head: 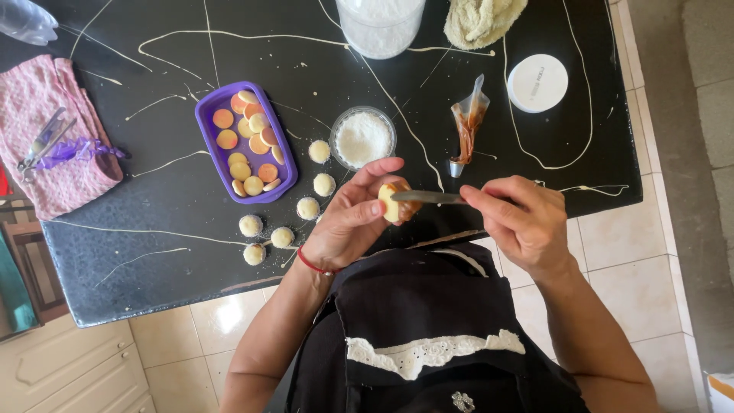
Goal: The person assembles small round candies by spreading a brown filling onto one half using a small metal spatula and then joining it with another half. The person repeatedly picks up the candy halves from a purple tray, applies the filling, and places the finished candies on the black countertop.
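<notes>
Far left: pink cloth point(53, 138) on the black marble-look countertop point(153, 260), metal tongs point(42, 141) and a purple ribbon point(76, 151) lying on it. Next: purple rectangular plastic tray point(205, 115) of bare round biscuit discs. Just right of the tray, a loose arc of seven pale coconut-rolled sandwich cookies point(307, 208), running from beside the small glass bowl of white shredded coconut point(362, 138) down toward the counter edge.

Left hand point(348, 218) closed around a small round sandwich cookie with brown filling point(394, 201), fingers on the faces, rim exposed, held above the counter's front edge. Right hand point(520, 222) pinched narrow on a slim metal knife point(428, 197), blade flat against the cookie's edge.

Doing it well, my read: keep the blade flat on the seam, turn the cookie and not the knife, light pressure so the discs don't shear apart.

Behind the knife: clear piping bag with brown caramel point(466, 122), metal tip down. Further back: large clear jar of white powder point(380, 27), beige cloth point(482, 19), white round lid point(537, 82).

In the way: finished cookies sit close to the left wrist; the piping bag lies just beyond the knife.
</notes>
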